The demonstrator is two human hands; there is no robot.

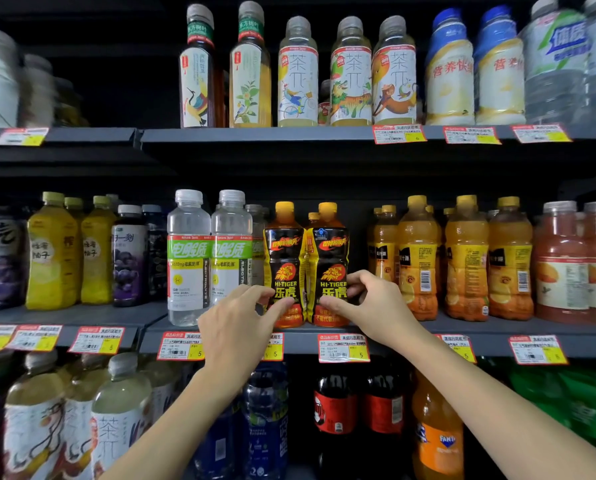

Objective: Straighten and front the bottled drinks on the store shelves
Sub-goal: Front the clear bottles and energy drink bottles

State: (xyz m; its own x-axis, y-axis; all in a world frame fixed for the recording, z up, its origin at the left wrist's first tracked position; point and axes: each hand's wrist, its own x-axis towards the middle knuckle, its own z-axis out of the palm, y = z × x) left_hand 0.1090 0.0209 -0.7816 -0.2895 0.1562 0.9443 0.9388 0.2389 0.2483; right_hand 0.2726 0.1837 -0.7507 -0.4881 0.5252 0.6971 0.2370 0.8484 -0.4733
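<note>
Middle shelf (493, 330), centre: two black-and-orange bottles side by side, touching, upright at the front edge, orange caps, labels facing out and reading "HI-TIGER" over 乐虎. Left hand (241, 315) grips the left Hi-Tiger bottle (284, 252) low down, thumb on the label front, fingers curled round its left side. Right hand (376, 303) holds the right Hi-Tiger bottle (328, 252) the same way, thumb on the front, fingers wrapped round the right side. Further orange caps show behind the pair. Just left: two clear electrolyte water bottles (189, 258), green band, "ELECTROLYTE" printed vertically. Right: a row of orange juice bottles (466, 261), several turned barcode-out. Top shelf: tea bottles (298, 74) marked 茶π with cartoon artwork. Bottom shelf, right of centre: a Fanta bottle (438, 436). Red-bordered price tags (343, 348) along the shelf edges, yellow squares reading 5; the fine print is too small to read.
</note>
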